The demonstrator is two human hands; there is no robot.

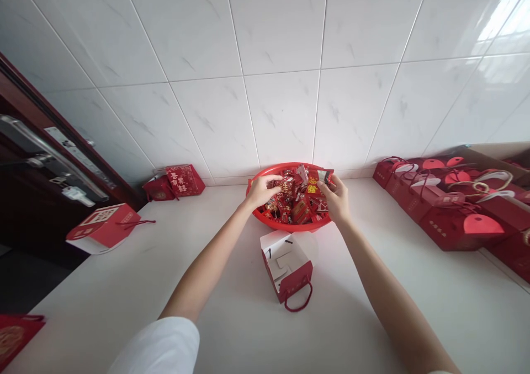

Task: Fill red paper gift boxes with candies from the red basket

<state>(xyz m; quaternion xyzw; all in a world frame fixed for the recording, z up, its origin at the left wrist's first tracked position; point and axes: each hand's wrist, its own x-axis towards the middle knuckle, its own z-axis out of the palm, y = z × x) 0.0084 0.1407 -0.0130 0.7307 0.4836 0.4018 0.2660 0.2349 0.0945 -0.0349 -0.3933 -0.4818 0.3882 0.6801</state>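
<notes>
A red plastic basket (295, 228) full of small red wrapped sweets (301, 211) stands against the wall, with both my hands over it. My right hand (338, 198) pinches a red packet (313, 182) with yellow lettering near the basket's right rim. At the left side my left hand (263, 191) is curled over the sweets, thumb and forefinger drawn together beside a red wrapper; what lies between them I cannot make out. In front of the basket an open red gift box (296, 280) with a white inside and a cord handle shows nothing in it.
Many red gift boxes (445, 219) crowd the right side, next to a cardboard carton (482, 161). More red boxes stand at left: a pair by the wall (184, 180), one near the door (105, 226), one at the lower left edge (16, 335). Keys (77, 193) hang from the door.
</notes>
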